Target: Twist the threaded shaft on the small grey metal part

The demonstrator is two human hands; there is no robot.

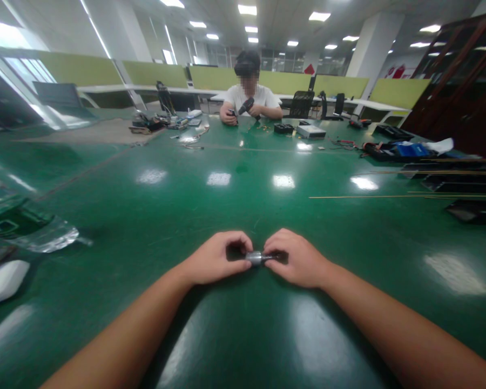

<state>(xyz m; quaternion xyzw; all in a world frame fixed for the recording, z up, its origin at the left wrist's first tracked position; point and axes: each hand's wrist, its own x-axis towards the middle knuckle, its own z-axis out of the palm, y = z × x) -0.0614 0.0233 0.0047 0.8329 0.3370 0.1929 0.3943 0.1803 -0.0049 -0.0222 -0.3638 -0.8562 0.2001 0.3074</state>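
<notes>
A small silvery metal cylinder (254, 258) lies level between my two hands, close above or on the green tabletop; I cannot tell which. My left hand (222, 256) pinches its left end between thumb and fingers. From the right end a thin dark shaft (272, 257) sticks out, and my right hand (297, 258) grips it with thumb and fingertips. Fingers cover part of both pieces, so the exact kind of part does not show.
A transparent plastic bottle (28, 221) lies at left, above a white object (4, 283). Thin rods (364, 196) and black pieces (473, 210) are at right. Across the green table (243, 208) a person (251, 97) holds a power drill (246, 106), near a black case (283, 128).
</notes>
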